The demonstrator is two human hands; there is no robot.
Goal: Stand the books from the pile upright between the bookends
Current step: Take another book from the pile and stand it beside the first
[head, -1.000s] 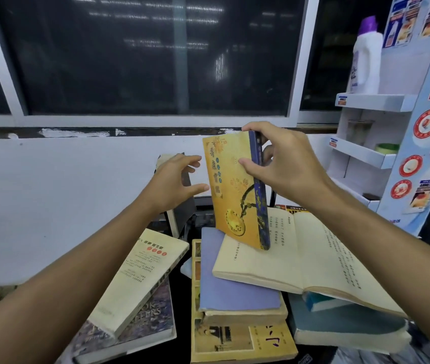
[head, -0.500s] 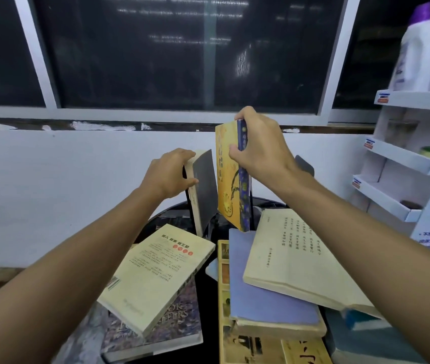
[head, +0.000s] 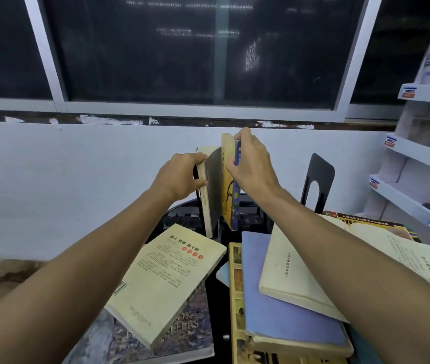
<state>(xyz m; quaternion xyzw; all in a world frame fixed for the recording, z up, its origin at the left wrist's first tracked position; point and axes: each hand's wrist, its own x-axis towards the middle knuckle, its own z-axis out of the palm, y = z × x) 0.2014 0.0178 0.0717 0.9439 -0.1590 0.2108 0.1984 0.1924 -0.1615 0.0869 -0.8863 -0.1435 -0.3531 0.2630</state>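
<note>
The right hand (head: 253, 164) pinched the yellow book (head: 227, 153) high on its blue spine, thumb on the near side and fingers curled over the top edge. The book stood almost upright at twelve o'clock from the pile, just beside the grey book (head: 212, 185). The left hand (head: 179, 177), at nine o'clock of that pair, gripped the grey book with its fingers over the top and its thumb on the near edge, holding it steady. A black bookend (head: 319, 177) stood well apart at three o'clock; the other one was mostly hidden behind the grey book. Whether the yellow book's foot had reached the table could not be told. It looked like a thin paperback, light and somewhat bendy, so a hold on the stiff spine near the top probably suited it better than one on the loose page side. With so wide a gap to the right, both books would likely tip if let go. The cream book (head: 169, 279) at seven o'clock and the purple book (head: 282, 298) at five o'clock lay flat, and each looked easiest to lift by its spine.
</note>
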